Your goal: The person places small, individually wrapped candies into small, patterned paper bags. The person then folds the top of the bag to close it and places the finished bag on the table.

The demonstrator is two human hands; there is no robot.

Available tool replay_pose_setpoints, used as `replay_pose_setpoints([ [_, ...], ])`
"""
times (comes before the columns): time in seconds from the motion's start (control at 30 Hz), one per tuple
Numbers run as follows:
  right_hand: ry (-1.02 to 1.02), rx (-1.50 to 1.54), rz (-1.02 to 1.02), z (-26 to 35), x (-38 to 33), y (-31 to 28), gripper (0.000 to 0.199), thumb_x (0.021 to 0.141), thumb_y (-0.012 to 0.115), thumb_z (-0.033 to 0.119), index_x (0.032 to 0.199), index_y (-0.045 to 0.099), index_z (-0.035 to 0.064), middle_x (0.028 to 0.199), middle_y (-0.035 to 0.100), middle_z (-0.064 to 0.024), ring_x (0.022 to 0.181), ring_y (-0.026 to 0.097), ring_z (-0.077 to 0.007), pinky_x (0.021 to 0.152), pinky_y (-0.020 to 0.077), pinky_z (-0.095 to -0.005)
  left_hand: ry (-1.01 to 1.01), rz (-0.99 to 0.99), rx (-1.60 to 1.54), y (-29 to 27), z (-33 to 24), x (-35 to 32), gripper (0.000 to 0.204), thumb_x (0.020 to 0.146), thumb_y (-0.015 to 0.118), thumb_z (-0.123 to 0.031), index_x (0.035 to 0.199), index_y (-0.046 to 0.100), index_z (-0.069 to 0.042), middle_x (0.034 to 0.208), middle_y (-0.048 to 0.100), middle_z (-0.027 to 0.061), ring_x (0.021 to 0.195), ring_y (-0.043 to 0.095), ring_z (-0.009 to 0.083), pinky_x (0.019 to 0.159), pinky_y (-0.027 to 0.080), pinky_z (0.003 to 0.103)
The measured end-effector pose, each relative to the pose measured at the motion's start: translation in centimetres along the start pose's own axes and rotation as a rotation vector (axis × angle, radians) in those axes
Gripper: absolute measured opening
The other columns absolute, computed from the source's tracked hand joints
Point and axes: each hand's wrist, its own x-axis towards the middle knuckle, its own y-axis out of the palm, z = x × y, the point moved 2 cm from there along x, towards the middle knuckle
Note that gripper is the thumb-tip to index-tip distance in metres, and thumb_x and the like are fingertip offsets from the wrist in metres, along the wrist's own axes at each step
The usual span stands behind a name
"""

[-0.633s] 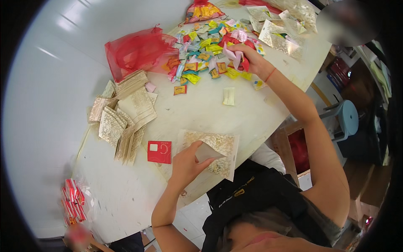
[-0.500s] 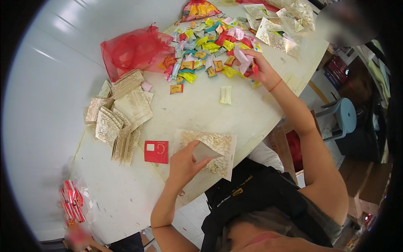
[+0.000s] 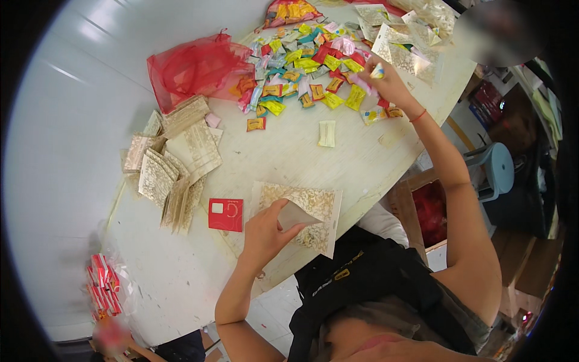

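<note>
A gold-and-white patterned pouch lies on the table in front of me. My left hand grips its edge, thumb and fingers spreading the mouth apart so the grey inside shows. At the right end of a heap of wrapped candies, my right hand has its fingers closed round some wrapped candies, one with a white and yellow wrapper and a pale pink one. How many it holds is hidden. One pale yellow packet lies apart from the heap, and a flat red card rests left of the pouch.
A pile of flat patterned pouches lies at the left. Behind it is a red mesh bag. Filled pouches lie at the far right. Red packs sit at the lower left near another person's arm. A blue stool stands beyond the right edge.
My right hand has moved right and slightly up at the heap; a white and yellow wrapper now shows in its fingers. The left hand stays on the pouch.
</note>
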Motion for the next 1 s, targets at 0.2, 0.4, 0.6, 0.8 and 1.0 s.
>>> replay_pose_setpoints([
  [0.2, -0.257, -0.709, 0.011, -0.9, 0.0, 3.6, 0.033, 0.081, 0.075, 0.043, 0.088, 0.068, 0.0115, 0.102, 0.063, -0.0111, 0.097, 0.062, -0.0293, 0.078, 0.0518, -0.0416, -0.021, 0.011, -0.014, 0.0, -0.3, 0.1, 0.055, 0.074, 0.082, -0.035, 0.116, 0.06, -0.008, 0.064, 0.058, 0.0076, 0.057, 0.058, 0.0216, 0.053, 0.045, 0.035],
  [0.4, -0.271, -0.688, 0.0, -0.3, -1.4, 5.7, 0.046, 0.084, 0.069, 0.05, 0.11, 0.064, 0.0129, 0.108, 0.057, -0.0129, 0.1, 0.059, -0.031, 0.079, 0.0507, -0.0417, 0.017, -0.033, -0.004, 0.0, -0.1, -0.1, 0.055, 0.073, 0.083, -0.029, 0.118, 0.062, -0.007, 0.059, 0.056, 0.0055, 0.051, 0.054, 0.0164, 0.05, 0.041, 0.032],
  [0.6, -0.552, -0.7, 0.133, -0.4, -1.7, 8.1, 0.051, 0.083, 0.068, 0.054, 0.118, 0.062, 0.0173, 0.104, 0.054, -0.013, 0.1, 0.053, -0.0312, 0.085, 0.0449, -0.041, 0.047, -0.024, 0.016, 0.1, -0.2, 0.2, 0.055, 0.073, 0.083, -0.032, 0.117, 0.061, -0.006, 0.061, 0.057, 0.0061, 0.054, 0.056, 0.0191, 0.051, 0.042, 0.033],
  [0.8, -0.623, -0.775, 0.211, -0.3, -2.1, 8.4, 0.048, 0.081, 0.07, 0.05, 0.116, 0.062, 0.0175, 0.105, 0.054, -0.0132, 0.102, 0.053, -0.032, 0.086, 0.0444, -0.042, 0.042, -0.012, 0.037, 0.1, -0.2, 0.1, 0.056, 0.074, 0.082, -0.034, 0.118, 0.059, -0.007, 0.062, 0.058, 0.0061, 0.056, 0.058, 0.021, 0.052, 0.044, 0.035],
  [1.0, -0.412, -0.542, 0.392, 0.0, -1.9, 8.9, 0.04, 0.076, 0.074, 0.035, 0.11, 0.064, 0.0148, 0.112, 0.057, -0.0134, 0.104, 0.057, -0.0326, 0.086, 0.0492, -0.0413, 0.007, 0.051, 0.038, -0.7, -0.3, 0.3, 0.061, 0.071, 0.084, -0.03, 0.121, 0.059, -0.007, 0.058, 0.058, 0.0054, 0.052, 0.06, 0.0178, 0.052, 0.044, 0.031],
])
